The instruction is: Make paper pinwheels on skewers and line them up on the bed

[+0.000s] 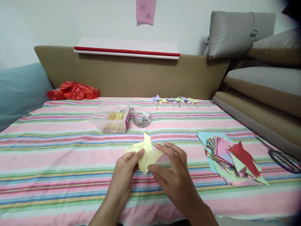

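Note:
A pale yellow paper pinwheel (147, 154) is in front of me, its blades folded in toward the middle. My left hand (128, 168) pinches it between thumb and fingers, the thumb pressed near the centre. On the other side, my right hand (175, 172) has its thumb and fingers spread around the right blade. Its thumb tip is at the lower point of the paper, and whether it touches is hard to tell. Beyond the pinwheel stand a clear round container of small metal pins (141, 122) and a clear plastic box (98, 121) holding wooden sticks (115, 121).
Several finished pinwheels on sticks (174, 101) lie at the back. To the right are a pile of coloured paper pieces (225, 153) and dark-handled scissors (282, 160). A red plastic bag (75, 91) is at back left. Grey cushions (265, 84) border the striped cloth (58, 169).

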The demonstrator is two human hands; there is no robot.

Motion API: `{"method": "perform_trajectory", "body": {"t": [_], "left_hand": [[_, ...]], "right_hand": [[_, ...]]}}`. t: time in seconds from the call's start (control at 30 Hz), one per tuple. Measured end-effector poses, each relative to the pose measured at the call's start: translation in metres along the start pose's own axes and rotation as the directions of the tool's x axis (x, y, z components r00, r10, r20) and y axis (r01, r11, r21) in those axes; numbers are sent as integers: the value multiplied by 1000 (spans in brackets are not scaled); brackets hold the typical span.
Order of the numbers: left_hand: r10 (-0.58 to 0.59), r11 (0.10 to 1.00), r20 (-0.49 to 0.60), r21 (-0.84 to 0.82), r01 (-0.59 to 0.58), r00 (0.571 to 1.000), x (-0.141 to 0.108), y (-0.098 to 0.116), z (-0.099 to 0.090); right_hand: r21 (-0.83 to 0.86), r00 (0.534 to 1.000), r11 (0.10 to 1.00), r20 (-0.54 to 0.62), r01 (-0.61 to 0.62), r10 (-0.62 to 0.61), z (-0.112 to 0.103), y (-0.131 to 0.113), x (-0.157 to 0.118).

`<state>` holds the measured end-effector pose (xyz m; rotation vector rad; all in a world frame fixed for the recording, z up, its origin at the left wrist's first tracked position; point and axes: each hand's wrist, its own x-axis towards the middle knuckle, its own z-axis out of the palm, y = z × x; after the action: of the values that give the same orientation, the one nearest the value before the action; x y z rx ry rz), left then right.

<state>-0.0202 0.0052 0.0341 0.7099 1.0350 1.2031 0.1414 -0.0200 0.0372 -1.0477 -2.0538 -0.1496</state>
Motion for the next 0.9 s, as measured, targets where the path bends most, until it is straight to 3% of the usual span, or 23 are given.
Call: {"method": "perform_trajectory", "body": {"t": [0.13, 0.27, 0.43, 0.57, 0.67, 0.9], "left_hand": [[14, 1000, 0, 10, -14, 1000, 0, 0, 0], [17, 999, 10, 31, -17, 1000, -1, 3, 0], [21, 998, 40, 58, -24, 999, -3, 3, 1], [11, 996, 68, 82, -16, 998, -3, 1, 1], [28, 993, 70, 111, -36, 997, -3, 0, 2], [56, 989, 103, 132, -70, 993, -5, -3, 5]], "right_hand": [[147, 994, 983, 7, -113, 113, -1, 1, 2], [255, 955, 922, 28, -293, 296, 0, 0, 2], [377, 881, 809, 41, -451, 472, 4, -2, 2], [486, 773, 645, 111, -590, 624, 6, -3, 4], [520, 727, 576, 136, -631, 673, 8, -3, 5], [549, 706, 543, 128, -635, 696, 14, -3, 4]]}}
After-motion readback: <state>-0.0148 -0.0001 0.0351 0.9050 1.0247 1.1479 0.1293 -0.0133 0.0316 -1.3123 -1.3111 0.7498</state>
